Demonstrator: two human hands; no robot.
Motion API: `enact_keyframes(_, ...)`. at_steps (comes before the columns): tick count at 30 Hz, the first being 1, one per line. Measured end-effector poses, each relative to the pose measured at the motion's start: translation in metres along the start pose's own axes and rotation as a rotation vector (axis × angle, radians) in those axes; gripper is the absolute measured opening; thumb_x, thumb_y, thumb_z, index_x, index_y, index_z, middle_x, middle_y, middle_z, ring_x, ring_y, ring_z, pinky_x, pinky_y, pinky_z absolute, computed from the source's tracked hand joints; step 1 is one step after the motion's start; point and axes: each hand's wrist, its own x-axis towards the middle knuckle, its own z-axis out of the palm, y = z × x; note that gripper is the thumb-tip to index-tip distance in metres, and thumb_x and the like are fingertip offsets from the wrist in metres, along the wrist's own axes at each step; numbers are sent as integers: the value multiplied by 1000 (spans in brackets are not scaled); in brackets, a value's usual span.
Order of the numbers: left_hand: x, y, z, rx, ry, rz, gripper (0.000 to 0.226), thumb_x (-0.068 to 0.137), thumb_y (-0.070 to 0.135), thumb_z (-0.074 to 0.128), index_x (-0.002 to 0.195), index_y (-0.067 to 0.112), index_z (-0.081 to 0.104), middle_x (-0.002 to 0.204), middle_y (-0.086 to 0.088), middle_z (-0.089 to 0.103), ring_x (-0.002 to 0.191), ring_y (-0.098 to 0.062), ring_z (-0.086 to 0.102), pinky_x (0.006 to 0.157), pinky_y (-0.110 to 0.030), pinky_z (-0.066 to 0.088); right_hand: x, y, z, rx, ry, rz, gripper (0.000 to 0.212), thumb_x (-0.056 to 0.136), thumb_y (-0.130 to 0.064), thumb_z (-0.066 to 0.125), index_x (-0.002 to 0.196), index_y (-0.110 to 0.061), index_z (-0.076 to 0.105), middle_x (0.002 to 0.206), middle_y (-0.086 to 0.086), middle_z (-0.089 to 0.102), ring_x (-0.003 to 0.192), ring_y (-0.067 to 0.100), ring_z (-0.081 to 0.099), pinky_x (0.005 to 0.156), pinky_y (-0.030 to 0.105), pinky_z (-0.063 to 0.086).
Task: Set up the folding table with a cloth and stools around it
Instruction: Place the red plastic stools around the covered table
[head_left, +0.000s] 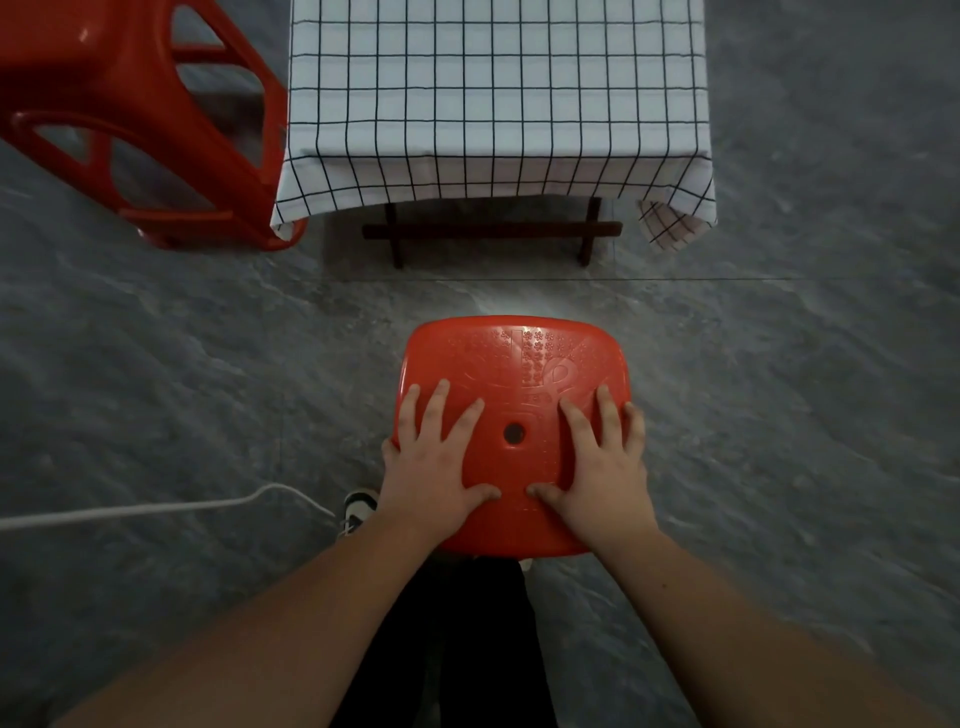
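Note:
A red plastic stool (519, 364) stands on the floor right in front of me, its seat with a small centre hole facing up. My left hand (439, 457) lies flat on the seat's left half with fingers spread. My right hand (597, 457) lies flat on the right half, outer fingers over the edge. Beyond it is the folding table (493, 231), dark legs and crossbar showing, covered by a white cloth with a black grid (493, 93) that hangs over the near edge. A second red stool (135, 130) stands at the table's left side.
The floor is grey stone-look tile (805, 364). A white cable (156, 506) runs across it from the left toward my shoe (358, 512). My dark trousers show below the stool.

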Motion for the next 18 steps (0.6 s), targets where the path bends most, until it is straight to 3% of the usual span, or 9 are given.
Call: enact_keyframes(18, 3, -3, -3, 19, -35, -27, 113, 58, 73, 73, 149, 45, 13, 162, 3, -4, 148, -30, -12, 102, -72, 32, 3, -4, -1, -1, -11, -4, 116, 60, -68, 77, 150, -48, 8, 163, -8, -6, 148, 33, -8, 102, 70, 37)
